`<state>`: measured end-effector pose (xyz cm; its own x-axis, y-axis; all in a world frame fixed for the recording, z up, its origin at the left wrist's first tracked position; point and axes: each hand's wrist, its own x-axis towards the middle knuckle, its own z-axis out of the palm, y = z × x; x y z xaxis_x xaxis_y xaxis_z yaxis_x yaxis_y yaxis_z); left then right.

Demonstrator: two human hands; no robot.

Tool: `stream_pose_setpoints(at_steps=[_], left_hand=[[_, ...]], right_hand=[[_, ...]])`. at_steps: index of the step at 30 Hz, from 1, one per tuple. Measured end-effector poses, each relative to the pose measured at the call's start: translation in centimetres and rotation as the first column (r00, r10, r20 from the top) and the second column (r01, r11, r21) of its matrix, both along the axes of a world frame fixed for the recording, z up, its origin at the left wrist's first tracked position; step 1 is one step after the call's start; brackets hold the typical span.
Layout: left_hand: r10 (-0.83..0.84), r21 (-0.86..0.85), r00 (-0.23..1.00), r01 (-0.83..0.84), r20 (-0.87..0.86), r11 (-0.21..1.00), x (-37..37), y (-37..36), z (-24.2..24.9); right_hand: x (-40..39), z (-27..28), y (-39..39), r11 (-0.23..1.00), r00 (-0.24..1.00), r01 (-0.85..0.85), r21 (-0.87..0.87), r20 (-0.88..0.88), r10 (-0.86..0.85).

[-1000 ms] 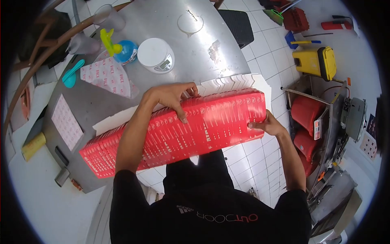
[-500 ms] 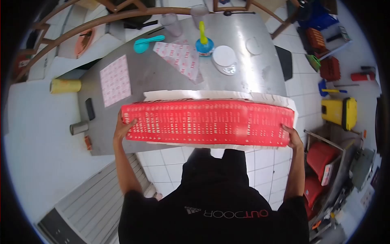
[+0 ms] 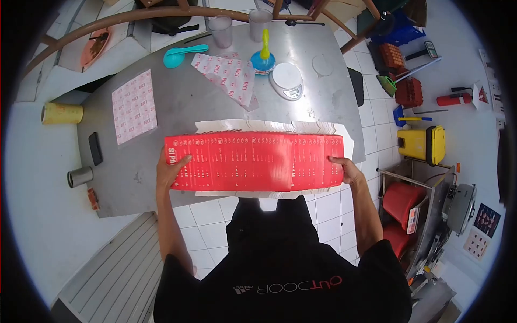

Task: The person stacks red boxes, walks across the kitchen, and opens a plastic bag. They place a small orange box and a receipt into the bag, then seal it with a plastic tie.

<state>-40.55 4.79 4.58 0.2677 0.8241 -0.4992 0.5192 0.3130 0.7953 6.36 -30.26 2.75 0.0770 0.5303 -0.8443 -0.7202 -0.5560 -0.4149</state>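
1. Steel table (image 3: 177,107) is standing on a white tiled floor (image 3: 323,207), seen from above the person's head.
2. Left hand (image 3: 168,171) is clamping the left end of a red stack of flat cartons (image 3: 253,161), thumb lying over the printed face.
3. Right hand (image 3: 343,170) is gripping the right end the same way, fingers hidden under the stack.
4. Stack is sitting level between both hands, at the table's near edge, with white flap edges showing along its far side.
5. Beyond it, well apart: a printed paper cone (image 3: 231,78), a white scale (image 3: 287,81), a blue bottle (image 3: 263,59), a teal scoop (image 3: 180,55), two clear cups (image 3: 221,29).
6. Left part of the table is carrying a label sheet (image 3: 133,106) and a dark phone (image 3: 95,148).
7. Off to the right, a yellow bin (image 3: 423,144) is resting on the floor.
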Motion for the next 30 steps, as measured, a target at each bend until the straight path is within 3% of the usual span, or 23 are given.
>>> stream_pose_setpoints(at_steps=[3, 6, 9, 12, 14, 15, 16, 17, 18, 19, 20, 22, 23, 24, 25, 26, 28, 30], left_hand=[[-0.086, 0.048, 0.992, 0.091, -0.096, 0.995, -0.5, 0.2, -0.9], [0.038, -0.291, 0.987, 0.009, 0.155, 0.957, -1.7, 1.1, -1.1], [-0.031, -0.233, 0.983, 0.073, 0.179, 0.970, -2.5, 1.2, -2.5], [0.071, -0.297, 0.941, 0.032, 0.330, 0.954, -2.5, -1.0, -2.2], [0.113, -0.295, 0.876, 0.035, 0.469, 0.955, -1.7, -4.3, -3.9], [0.132, -0.281, 0.827, 0.033, 0.547, 0.959, 0.1, -6.7, -4.3], [0.198, -0.338, 0.780, 0.018, 0.593, 0.941, 2.9, -9.3, -3.6], [0.270, -0.402, 0.730, 0.007, 0.628, 0.916, 5.6, -12.2, -2.8], [0.198, -0.353, 0.735, 0.060, 0.648, 0.934, 8.3, -14.4, -5.6], [0.213, -0.507, 0.656, 0.296, 0.724, 0.810, 10.8, -15.9, -7.9], [0.242, -0.473, 0.623, 0.235, 0.744, 0.849, 15.6, -18.1, -7.0], [0.267, -0.450, 0.440, 0.387, 0.857, 0.805, 24.7, -19.4, -6.6], [0.362, -0.504, 0.401, 0.342, 0.842, 0.793, 28.8, -18.9, -3.8], [0.453, -0.561, 0.361, 0.301, 0.815, 0.771, 32.2, -18.1, -1.2], [0.536, -0.600, 0.271, 0.364, 0.800, 0.712, 35.8, -17.5, -2.6], [0.618, -0.629, 0.186, 0.428, 0.764, 0.649, 39.0, -16.6, -4.6], [0.618, -0.634, 0.177, 0.373, 0.766, 0.678, 44.6, -13.0, -4.3], [0.605, -0.631, 0.178, 0.229, 0.776, 0.742, 48.0, -8.9, -1.4]], right_hand=[[-2.1, 0.8, 1.5, 1.000, 1.000, -0.030, 0.001, 0.006, 0.030], [-2.2, 1.9, 1.9, 0.998, 0.999, -0.047, 0.040, 0.022, 0.046], [-2.8, 2.4, 1.3, 0.993, 0.995, 0.025, 0.112, 0.089, -0.035], [-1.3, 5.4, -0.5, 0.986, 0.990, 0.065, 0.151, 0.118, -0.083], [2.3, 9.6, -4.4, 0.997, 0.932, 0.076, 0.027, 0.353, -0.081], [3.9, 13.9, -6.2, 0.984, 0.882, 0.171, -0.046, 0.453, -0.132], [3.1, 23.4, -4.7, 0.980, 0.799, 0.107, -0.170, 0.602, 0.018], [5.0, 28.3, -5.8, 0.962, 0.674, 0.136, -0.237, 0.734, 0.085], [6.8, 33.1, -7.0, 0.931, 0.533, 0.187, -0.314, 0.828, 0.173], [8.7, 37.7, -8.2, 0.981, 0.466, 0.162, -0.109, 0.884, 0.021], [9.2, 43.4, -7.2, 0.967, 0.347, 0.101, -0.236, 0.919, 0.188], [10.7, 50.6, -4.7, 0.978, 0.045, -0.045, -0.204, 0.978, 0.206], [11.9, 53.0, -3.1, 0.947, -0.145, -0.122, -0.296, 0.950, 0.278], [11.8, 54.7, 0.1, 0.907, -0.257, -0.161, -0.389, 0.904, 0.342], [11.7, 56.4, 3.2, 0.860, -0.373, -0.185, -0.475, 0.844, 0.386], [11.6, 56.0, 6.7, 0.842, -0.421, -0.226, -0.490, 0.828, 0.370], [11.2, 55.3, 13.6, 0.799, -0.513, -0.303, -0.520, 0.795, 0.323], [15.8, 54.0, 18.5, 0.724, -0.649, -0.294, -0.624, 0.687, 0.329]])
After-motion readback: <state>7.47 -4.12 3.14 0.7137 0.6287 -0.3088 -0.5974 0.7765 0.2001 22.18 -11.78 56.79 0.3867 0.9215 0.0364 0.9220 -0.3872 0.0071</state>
